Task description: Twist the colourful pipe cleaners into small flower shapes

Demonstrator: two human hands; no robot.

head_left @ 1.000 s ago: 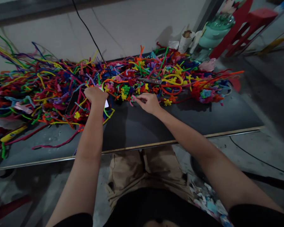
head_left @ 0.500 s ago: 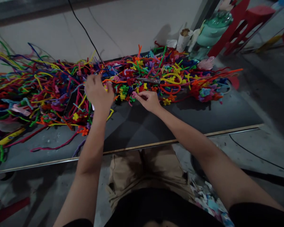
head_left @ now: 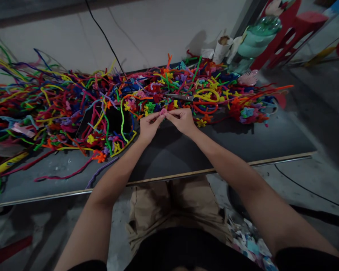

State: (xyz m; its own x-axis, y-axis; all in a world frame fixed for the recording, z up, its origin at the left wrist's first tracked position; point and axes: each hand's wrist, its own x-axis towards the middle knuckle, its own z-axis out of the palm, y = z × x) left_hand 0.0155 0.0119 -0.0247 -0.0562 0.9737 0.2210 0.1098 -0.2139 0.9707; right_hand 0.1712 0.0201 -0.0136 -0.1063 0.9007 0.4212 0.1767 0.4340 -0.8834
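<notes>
Between my two hands, above the front part of the dark table, is a small pink pipe-cleaner piece, curled or flower-like. My left hand pinches it from the left with thumb and forefinger. From the other side my right hand pinches it too, the fingertips of both hands nearly meeting. Just behind the hands lie green pipe-cleaner flowers and a pair of scissors or similar metal tool. A yellow pipe-cleaner flower rests right of my right hand.
A tangled heap of coloured pipe cleaners spreads along the back and left. At the back right stand a white cup and a teal container. Red stools stand beyond. A black cable hangs over the heap.
My left hand has come down and right from above the heap to the pink piece, closing on it. My right hand still holds the piece in about the same place.
</notes>
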